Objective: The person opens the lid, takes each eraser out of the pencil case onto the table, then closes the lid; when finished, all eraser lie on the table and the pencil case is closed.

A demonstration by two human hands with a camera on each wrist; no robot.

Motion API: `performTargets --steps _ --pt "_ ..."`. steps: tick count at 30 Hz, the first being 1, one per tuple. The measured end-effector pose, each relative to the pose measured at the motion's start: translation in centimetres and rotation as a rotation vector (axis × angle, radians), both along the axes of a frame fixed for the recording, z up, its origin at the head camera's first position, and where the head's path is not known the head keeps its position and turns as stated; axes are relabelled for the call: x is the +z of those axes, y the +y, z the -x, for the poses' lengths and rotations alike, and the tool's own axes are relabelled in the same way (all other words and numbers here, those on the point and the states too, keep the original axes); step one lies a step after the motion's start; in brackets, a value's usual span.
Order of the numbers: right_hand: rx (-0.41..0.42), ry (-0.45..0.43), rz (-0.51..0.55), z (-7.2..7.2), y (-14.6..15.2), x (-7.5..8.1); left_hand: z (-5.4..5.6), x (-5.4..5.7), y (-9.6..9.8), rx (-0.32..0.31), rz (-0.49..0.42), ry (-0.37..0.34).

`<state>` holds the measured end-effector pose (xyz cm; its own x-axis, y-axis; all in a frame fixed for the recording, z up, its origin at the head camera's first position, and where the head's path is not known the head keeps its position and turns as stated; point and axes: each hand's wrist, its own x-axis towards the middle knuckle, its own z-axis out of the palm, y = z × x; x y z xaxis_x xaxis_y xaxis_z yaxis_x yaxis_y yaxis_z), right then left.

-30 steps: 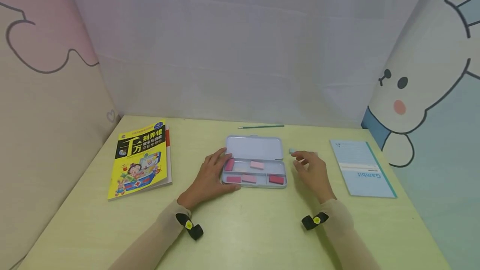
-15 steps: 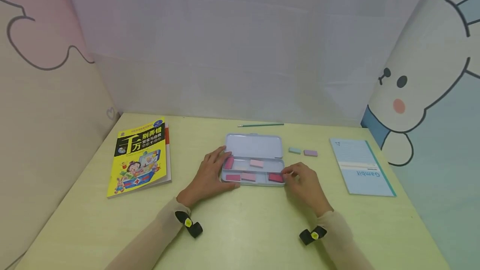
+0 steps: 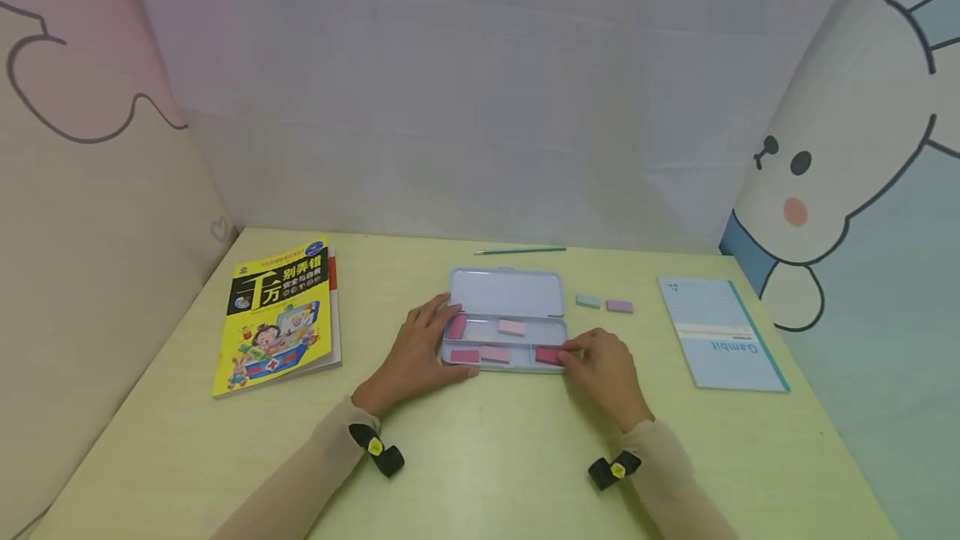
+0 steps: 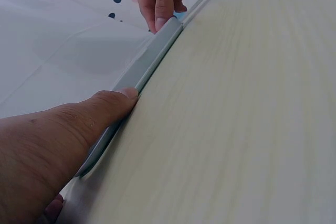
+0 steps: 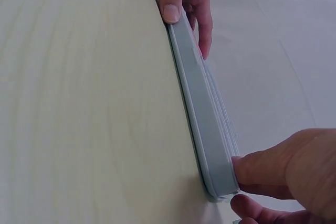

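Note:
A pale grey-blue pencil case [image 3: 506, 292] lies with its lid folded back, pink erasers in its compartments. My left hand [image 3: 412, 350] grips its left end, the thumb [image 4: 123, 94] along the front wall and the other fingers round the left side. My right hand [image 3: 603, 369] is at the right end, thumb and forefinger pinching the dark pink eraser [image 3: 547, 354] in the front right compartment. Their tips dip behind the case's wall in the left wrist view. Another pink eraser [image 3: 456, 326] stands near the left fingers, and a light pink eraser [image 3: 512, 327] sits in the back compartment.
A mint eraser [image 3: 588, 301] and a purple eraser [image 3: 619, 306] lie right of the lid. Behind the case is a green pencil [image 3: 520, 251]. A yellow book [image 3: 277, 323] lies on the left, a light blue notebook [image 3: 723, 336] on the right.
My right hand has come from beside the mint eraser down and left to the case's front right compartment, uncovering the purple eraser. My left hand keeps its place on the case.

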<state>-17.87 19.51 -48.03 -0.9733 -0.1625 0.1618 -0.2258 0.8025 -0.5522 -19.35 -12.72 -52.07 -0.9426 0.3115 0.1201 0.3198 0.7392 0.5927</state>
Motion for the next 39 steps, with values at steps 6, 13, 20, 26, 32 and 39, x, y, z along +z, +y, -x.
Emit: performTargets --steps 6,13,20,26,32,39 --pt "-0.026 -0.075 0.028 0.3 -0.2 0.7 0.2 -0.3 -0.1 -0.010 0.009 0.042" --pt "-0.032 -0.130 0.055 0.5 -0.3 0.4 0.2 -0.3 -0.2 -0.007 0.013 0.039" --pt "-0.044 -0.133 0.066 0.1 -0.5 0.4 0.2 -0.3 -0.1 -0.008 0.007 0.044" --pt "-0.063 -0.070 0.067 -0.8 -1.1 0.4 0.2 -0.5 -0.1 -0.004 0.010 0.041" --pt "-0.066 -0.031 0.047 -1.3 -1.9 0.6 0.3 -0.5 -0.1 -0.002 0.015 0.046" --pt "-0.041 -0.002 -0.011 -1.0 -1.9 0.5 0.2 -0.4 -0.1 -0.004 0.005 0.041"
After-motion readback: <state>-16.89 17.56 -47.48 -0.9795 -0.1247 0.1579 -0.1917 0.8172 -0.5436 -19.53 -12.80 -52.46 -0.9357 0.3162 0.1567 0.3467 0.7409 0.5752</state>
